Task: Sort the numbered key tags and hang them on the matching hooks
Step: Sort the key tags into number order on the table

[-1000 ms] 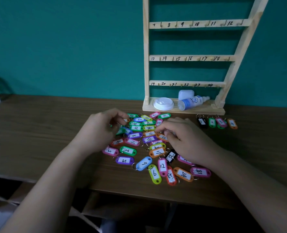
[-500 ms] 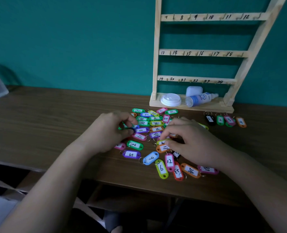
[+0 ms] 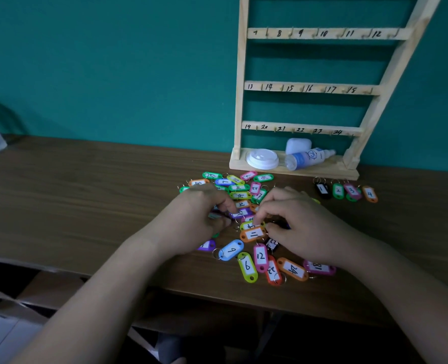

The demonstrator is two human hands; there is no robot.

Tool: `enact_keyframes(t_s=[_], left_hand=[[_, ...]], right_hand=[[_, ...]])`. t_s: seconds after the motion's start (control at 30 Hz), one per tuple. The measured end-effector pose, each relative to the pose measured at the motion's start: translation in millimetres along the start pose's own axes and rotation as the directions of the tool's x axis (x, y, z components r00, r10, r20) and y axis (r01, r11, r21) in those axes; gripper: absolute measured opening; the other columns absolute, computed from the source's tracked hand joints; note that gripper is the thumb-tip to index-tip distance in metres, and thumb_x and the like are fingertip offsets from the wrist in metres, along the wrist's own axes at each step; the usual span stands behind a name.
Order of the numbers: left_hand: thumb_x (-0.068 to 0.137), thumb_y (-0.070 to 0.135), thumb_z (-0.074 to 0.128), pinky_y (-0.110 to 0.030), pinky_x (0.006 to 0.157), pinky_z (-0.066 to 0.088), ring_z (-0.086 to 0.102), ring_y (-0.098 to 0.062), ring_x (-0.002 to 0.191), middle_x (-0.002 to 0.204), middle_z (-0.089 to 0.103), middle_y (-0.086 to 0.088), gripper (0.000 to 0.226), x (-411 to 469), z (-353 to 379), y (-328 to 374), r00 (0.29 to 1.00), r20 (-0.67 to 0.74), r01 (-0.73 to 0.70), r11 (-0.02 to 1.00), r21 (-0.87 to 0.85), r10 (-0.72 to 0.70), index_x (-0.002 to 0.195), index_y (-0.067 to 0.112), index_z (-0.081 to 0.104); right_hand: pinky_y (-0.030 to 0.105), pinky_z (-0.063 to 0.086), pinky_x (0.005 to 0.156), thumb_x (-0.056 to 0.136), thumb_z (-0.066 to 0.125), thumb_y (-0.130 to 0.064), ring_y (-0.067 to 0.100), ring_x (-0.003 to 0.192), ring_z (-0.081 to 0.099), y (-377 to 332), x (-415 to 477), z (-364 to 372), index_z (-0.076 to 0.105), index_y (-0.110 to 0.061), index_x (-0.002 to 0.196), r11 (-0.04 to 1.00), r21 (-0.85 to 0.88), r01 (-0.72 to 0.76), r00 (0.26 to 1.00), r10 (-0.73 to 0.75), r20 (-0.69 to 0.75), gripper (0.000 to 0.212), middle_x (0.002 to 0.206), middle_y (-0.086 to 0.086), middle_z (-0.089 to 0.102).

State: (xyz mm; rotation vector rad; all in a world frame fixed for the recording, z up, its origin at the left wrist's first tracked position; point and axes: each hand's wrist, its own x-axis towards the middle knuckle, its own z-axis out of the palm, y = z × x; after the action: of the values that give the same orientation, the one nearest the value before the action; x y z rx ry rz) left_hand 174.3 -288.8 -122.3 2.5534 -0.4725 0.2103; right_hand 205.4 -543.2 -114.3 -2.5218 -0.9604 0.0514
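Glossy oblong plastic key tags (image 3: 253,234) with paper labels lay heaped on the wood-grain table (image 3: 86,193) before the pale wooden rack (image 3: 241,101) — a row of four (image 3: 346,191), numbered 1 to 4, sat apart at right. The rack's base ledge held a round white lid (image 3: 262,158), a lying bottle (image 3: 305,158) and a white case (image 3: 297,145). The left hand (image 3: 191,222) had its grip curled round a blurred tag (image 3: 219,215). The right hand (image 3: 304,227) touched the heap with bent fingertips — whether that grip pinched anything I cannot tell. Wide table surface stretched left, and the nearest tags lay close to the front edge.
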Motion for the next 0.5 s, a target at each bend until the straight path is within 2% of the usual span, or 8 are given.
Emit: enact_keyframes(t_s=[0.2, 0.37, 0.5], left_hand=[[0.089, 0.02, 0.079, -0.02, 0.083, 0.045, 0.056, -0.008, 0.096, 0.099, 0.061, 0.01, 0.02, 3, 17, 10, 0.999, 0.006, -0.05, 0.999, -0.001, 0.05, 0.104, 0.031, 0.075], [0.09, 0.017, 0.077, -0.023, 0.083, 0.05, 0.06, -0.004, 0.095, 0.1, 0.064, 0.013, 0.021, 4, 13, 8, 0.999, -0.001, -0.043, 0.999, 0.005, 0.043, 0.103, 0.033, 0.072], [0.093, 0.018, 0.075, -0.015, 0.082, 0.047, 0.061, -0.003, 0.098, 0.101, 0.066, 0.016, 0.02, 4, 6, 4, 1.0, -0.01, -0.002, 1.0, 0.007, 0.002, 0.102, 0.034, 0.071]], right_hand=[[0.021, 0.031, 0.096, 0.096, 0.065, -0.015, -0.002, 0.112, 0.047, -2, -2, -1, 0.072, -0.036, 0.091, 1.0, 0.012, 0.008, 1.0, -0.008, -0.004, 0.023, 0.106, -0.021, 0.056], [0.032, 0.043, 0.094, 0.098, 0.066, -0.018, 0.0, 0.105, 0.052, 4, -2, -8, 0.07, -0.037, 0.098, 0.999, 0.02, -0.036, 0.993, 0.038, -0.109, 0.019, 0.105, -0.021, 0.058], [0.029, 0.052, 0.089, 0.097, 0.07, -0.02, -0.002, 0.101, 0.057, 13, -4, -12, 0.071, -0.035, 0.099, 0.996, 0.049, -0.071, 0.984, 0.078, -0.161, 0.016, 0.103, -0.02, 0.06]])
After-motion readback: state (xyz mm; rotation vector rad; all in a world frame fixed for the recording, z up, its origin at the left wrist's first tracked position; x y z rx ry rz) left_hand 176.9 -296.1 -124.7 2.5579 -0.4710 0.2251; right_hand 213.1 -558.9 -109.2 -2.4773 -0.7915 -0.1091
